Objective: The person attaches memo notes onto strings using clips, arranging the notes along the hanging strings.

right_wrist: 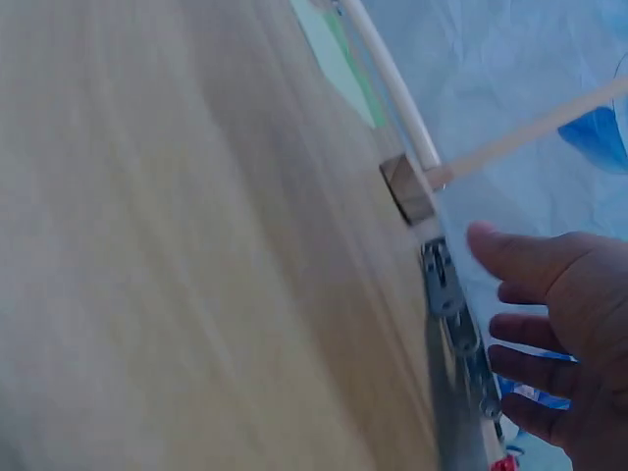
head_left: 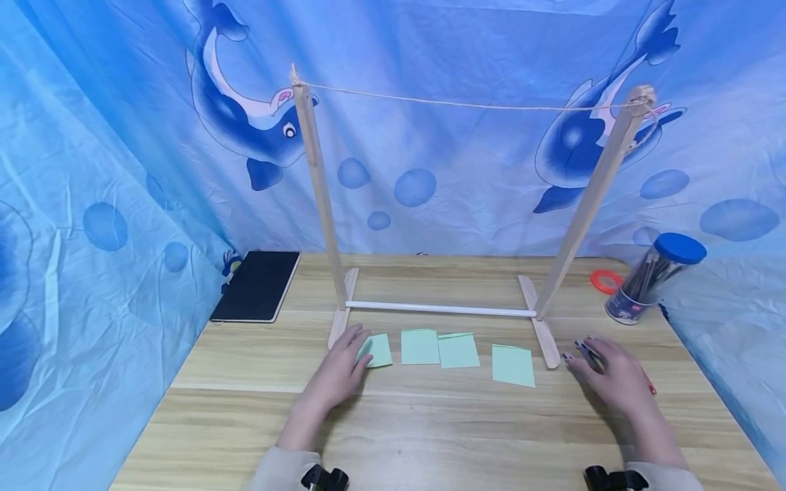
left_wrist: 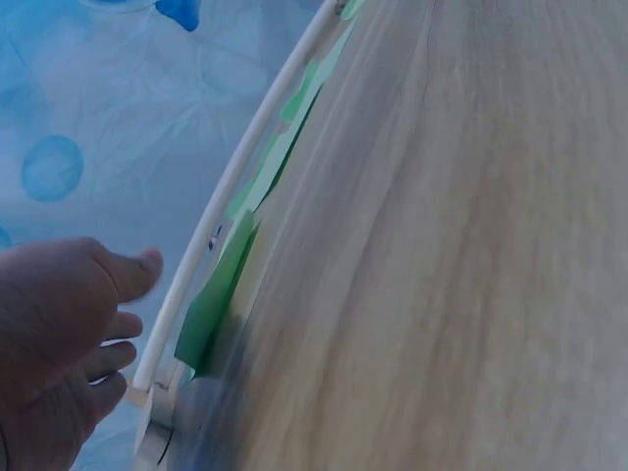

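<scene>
My left hand (head_left: 339,372), fingers loosely extended, is at the leftmost pale green paper note (head_left: 379,350), covering part of its left side. In the left wrist view that hand (left_wrist: 64,339) shows nothing in its fingers, with the raised green note (left_wrist: 218,294) beside it. Three more green notes, the rightmost (head_left: 513,366) set apart, lie in a loose row. My right hand (head_left: 620,378) is over small metal clips (head_left: 591,354) to the right of the frame's foot. In the right wrist view its fingers are relaxed next to several clips (right_wrist: 446,285).
A wooden frame (head_left: 318,177) stands behind the notes, a string (head_left: 454,103) tied between its posts and a white bar (head_left: 439,309) low down. A black notebook (head_left: 256,286) lies left. Right are a blue-lidded jar (head_left: 653,276) and red tape ring (head_left: 606,281).
</scene>
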The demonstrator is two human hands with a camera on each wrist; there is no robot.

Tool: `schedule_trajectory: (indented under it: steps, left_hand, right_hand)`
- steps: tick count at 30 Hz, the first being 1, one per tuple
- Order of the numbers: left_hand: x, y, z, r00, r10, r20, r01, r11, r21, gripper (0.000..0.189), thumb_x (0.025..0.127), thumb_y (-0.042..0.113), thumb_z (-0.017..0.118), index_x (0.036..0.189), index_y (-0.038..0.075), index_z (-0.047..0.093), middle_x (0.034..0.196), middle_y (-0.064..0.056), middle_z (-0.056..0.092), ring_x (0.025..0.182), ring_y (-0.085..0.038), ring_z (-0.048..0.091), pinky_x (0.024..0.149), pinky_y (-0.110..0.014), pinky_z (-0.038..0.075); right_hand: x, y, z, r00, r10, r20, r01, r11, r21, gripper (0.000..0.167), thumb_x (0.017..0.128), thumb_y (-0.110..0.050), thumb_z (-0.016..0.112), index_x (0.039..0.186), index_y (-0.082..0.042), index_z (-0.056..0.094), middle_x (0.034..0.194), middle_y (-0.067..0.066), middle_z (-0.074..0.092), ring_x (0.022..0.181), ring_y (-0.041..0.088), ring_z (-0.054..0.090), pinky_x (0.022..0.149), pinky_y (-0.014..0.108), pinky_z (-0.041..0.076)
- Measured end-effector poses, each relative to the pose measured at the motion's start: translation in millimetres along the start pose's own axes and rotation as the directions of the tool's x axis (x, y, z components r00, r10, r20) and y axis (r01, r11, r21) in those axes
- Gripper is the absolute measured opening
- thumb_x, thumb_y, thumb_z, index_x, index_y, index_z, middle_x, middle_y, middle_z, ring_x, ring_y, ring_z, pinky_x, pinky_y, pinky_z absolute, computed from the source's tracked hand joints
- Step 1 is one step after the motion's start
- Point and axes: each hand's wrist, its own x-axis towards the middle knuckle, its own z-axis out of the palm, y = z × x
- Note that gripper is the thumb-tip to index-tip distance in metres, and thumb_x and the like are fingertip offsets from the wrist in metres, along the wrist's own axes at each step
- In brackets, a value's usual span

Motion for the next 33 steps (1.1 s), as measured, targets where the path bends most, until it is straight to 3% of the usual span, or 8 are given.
schedule_trajectory:
  steps: [4, 12, 17, 21, 25, 28, 33]
  left_hand:
    - [3.4, 2.2, 3.4, 0.998, -0.032, 0.063, 0.032, 0.999, 0.006, 0.045, 0.098, 0.008, 0.065, 0.14, -0.006, 0.054, 0.152, -0.026, 0.042, 0.142, -0.041, 0.039, 0.12, -0.052, 0.032]
    - [4.4, 6.0, 6.0, 0.995, -0.052, 0.082, 0.048, 0.997, 0.057, 0.048, 0.094, 0.011, 0.072, 0.137, -0.003, 0.058, 0.143, -0.028, 0.051, 0.134, -0.043, 0.047, 0.116, -0.054, 0.039]
    - [7.6, 8.6, 6.5, 0.999, -0.05, 0.014, 0.049, 0.995, 0.089, 0.053, 0.087, 0.013, 0.081, 0.135, 0.002, 0.061, 0.13, -0.019, 0.062, 0.121, -0.036, 0.058, 0.105, -0.052, 0.049]
    - [8.4, 10.0, 6.2, 0.997, -0.06, -0.052, 0.066, 0.989, 0.129, 0.038, 0.083, 0.016, 0.083, 0.118, 0.007, 0.072, 0.118, -0.011, 0.07, 0.108, -0.03, 0.064, 0.09, -0.046, 0.051]
    - [9.3, 9.4, 5.2, 0.993, -0.069, -0.098, 0.081, 0.988, 0.131, 0.023, 0.083, 0.017, 0.083, 0.104, 0.01, 0.076, 0.105, -0.007, 0.074, 0.094, -0.026, 0.065, 0.08, -0.04, 0.049]
    - [10.9, 9.7, 2.9, 0.988, -0.076, -0.132, 0.092, 0.989, 0.118, 0.019, 0.084, 0.016, 0.082, 0.1, 0.01, 0.076, 0.099, -0.006, 0.075, 0.09, -0.026, 0.065, 0.079, -0.043, 0.051]
    - [14.3, 13.7, -1.1, 0.975, -0.121, -0.186, 0.133, 0.99, 0.05, 0.018, 0.099, 0.02, 0.066, 0.104, 0.006, 0.076, 0.105, -0.01, 0.073, 0.096, -0.03, 0.064, 0.088, -0.047, 0.052]
  right_hand:
    - [-3.2, 9, 1, 1.0, 0.007, 0.031, -0.006, 1.0, -0.023, 0.048, 0.084, -0.026, 0.085, 0.117, 0.003, 0.069, 0.122, 0.035, 0.061, 0.112, 0.056, 0.055, 0.09, 0.071, 0.046]
    - [-5.1, 12, -3, 0.995, 0.038, 0.093, -0.039, 0.999, 0.011, 0.056, 0.075, -0.037, 0.091, 0.111, 0.002, 0.071, 0.125, 0.034, 0.059, 0.114, 0.053, 0.054, 0.091, 0.07, 0.045]
    - [-7.0, 14, -6, 0.997, 0.018, 0.07, -0.02, 0.999, 0.03, 0.041, 0.072, -0.029, 0.093, 0.094, -0.002, 0.073, 0.118, 0.032, 0.064, 0.11, 0.052, 0.058, 0.09, 0.068, 0.047]
    - [-7.8, 14, -8, 0.995, 0.039, 0.094, -0.041, 0.999, 0.021, 0.037, 0.073, -0.033, 0.093, 0.085, -0.006, 0.071, 0.119, 0.032, 0.063, 0.111, 0.052, 0.057, 0.09, 0.068, 0.047]
    - [-9.5, 14, -12, 0.981, 0.099, 0.166, -0.101, 0.995, 0.0, 0.052, 0.071, -0.043, 0.092, 0.093, 0.0, 0.073, 0.126, 0.037, 0.057, 0.115, 0.056, 0.052, 0.094, 0.071, 0.043]
    - [-9.9, 15, -15, 0.97, 0.131, 0.203, -0.128, 0.991, -0.026, 0.061, 0.071, -0.046, 0.091, 0.099, 0.005, 0.073, 0.128, 0.038, 0.055, 0.117, 0.058, 0.05, 0.096, 0.073, 0.042]
    - [-10.0, 14, -16, 0.967, 0.136, 0.218, -0.13, 0.991, -0.042, 0.059, 0.079, -0.04, 0.087, 0.105, 0.01, 0.071, 0.131, 0.039, 0.051, 0.118, 0.06, 0.048, 0.096, 0.074, 0.041]
